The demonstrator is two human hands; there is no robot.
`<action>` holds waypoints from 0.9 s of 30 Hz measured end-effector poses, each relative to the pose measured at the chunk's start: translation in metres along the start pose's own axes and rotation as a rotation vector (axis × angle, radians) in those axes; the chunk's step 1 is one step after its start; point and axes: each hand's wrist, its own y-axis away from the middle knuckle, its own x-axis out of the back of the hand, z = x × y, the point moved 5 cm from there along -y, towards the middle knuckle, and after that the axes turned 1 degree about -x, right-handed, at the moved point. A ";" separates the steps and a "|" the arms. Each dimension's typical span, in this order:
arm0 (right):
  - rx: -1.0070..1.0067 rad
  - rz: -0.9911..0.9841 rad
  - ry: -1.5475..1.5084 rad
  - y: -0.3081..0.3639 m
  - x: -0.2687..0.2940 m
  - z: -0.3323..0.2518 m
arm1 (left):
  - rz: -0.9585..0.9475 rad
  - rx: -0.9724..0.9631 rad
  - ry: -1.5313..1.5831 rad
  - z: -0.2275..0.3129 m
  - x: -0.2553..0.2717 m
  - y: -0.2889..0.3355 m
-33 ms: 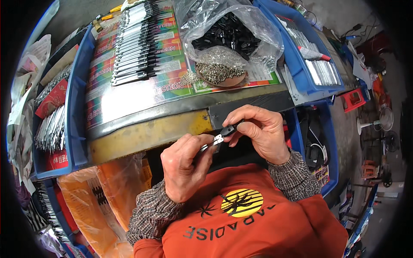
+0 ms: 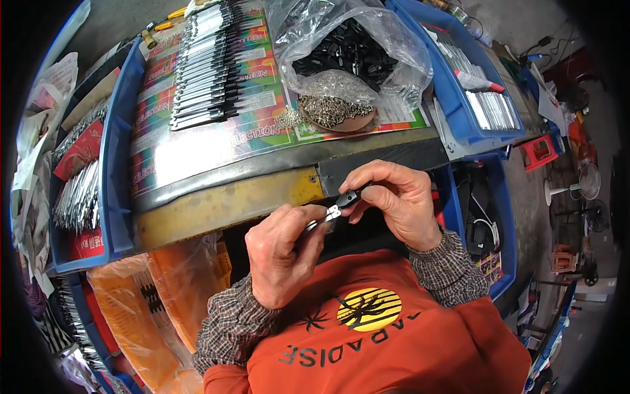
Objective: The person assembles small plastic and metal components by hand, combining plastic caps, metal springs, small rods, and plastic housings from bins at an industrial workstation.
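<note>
In front of my chest, my left hand [image 2: 284, 253] pinches a thin silver metal strip [image 2: 333, 213] with a flat pale end. My right hand [image 2: 399, 203] grips a small black plastic piece [image 2: 348, 199] with a hole in it between thumb and fingers. The strip's end meets the black piece; I cannot tell whether they are fastened. Beyond my hands, on the table, lies a dense row of silver strips with black ends [image 2: 205, 72]. A clear plastic bag [image 2: 410, 59] holds many black pieces [image 2: 351, 52], and a shallow dish below it carries a heap of small metal rivets [image 2: 336, 110].
The table's worn front edge [image 2: 230, 197] lies just past my hands. Blue bins with metal strips stand left [image 2: 121, 164] and right [image 2: 462, 108]. Another blue bin [image 2: 504, 226] sits beside my right forearm. An orange plastic-lined crate [image 2: 125, 295] is at lower left.
</note>
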 end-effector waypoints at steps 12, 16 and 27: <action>-0.093 -0.036 -0.091 0.004 -0.004 0.021 | 0.004 -0.030 0.073 -0.002 -0.005 0.005; -0.101 -0.072 -0.175 0.005 -0.004 0.030 | -0.011 -0.042 0.075 -0.004 -0.007 0.008; -0.180 -0.204 0.018 0.010 -0.002 0.030 | -0.056 -0.060 0.026 -0.014 -0.014 0.021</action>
